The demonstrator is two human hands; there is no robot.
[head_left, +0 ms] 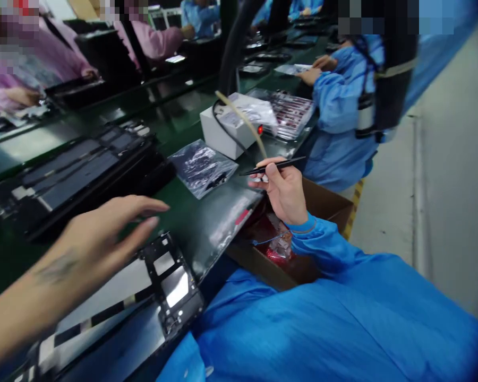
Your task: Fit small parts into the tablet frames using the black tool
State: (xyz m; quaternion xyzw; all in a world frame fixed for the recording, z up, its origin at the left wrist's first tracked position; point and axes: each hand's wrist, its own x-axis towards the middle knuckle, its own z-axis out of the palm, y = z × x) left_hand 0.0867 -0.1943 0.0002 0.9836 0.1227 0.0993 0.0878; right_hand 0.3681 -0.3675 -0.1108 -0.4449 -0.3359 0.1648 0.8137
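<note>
Between the thumb and fingers of my right hand (284, 188) are slim black tweezers (289, 163), lying roughly level above the table's front edge. A small whitish bit shows by the lower fingers, too unclear to name. My left hand (111, 223) hovers over the near device, fingers and thumb apart, holding nothing. Below it lies an opened tablet-like device (171, 281) with black frame, silvery panels and dark strips, partly hidden by my forearm. A clear plastic bag (203, 167) with a dark content lies on the table between my hands.
Stacked device frames (75, 170) stand at the left. A white box (223, 130) with a tube and cable stands behind the bag, near a tray of parts (289, 114). An open carton (329, 204) sits below the table edge. A co-worker's blue sleeve (338, 95) is beyond.
</note>
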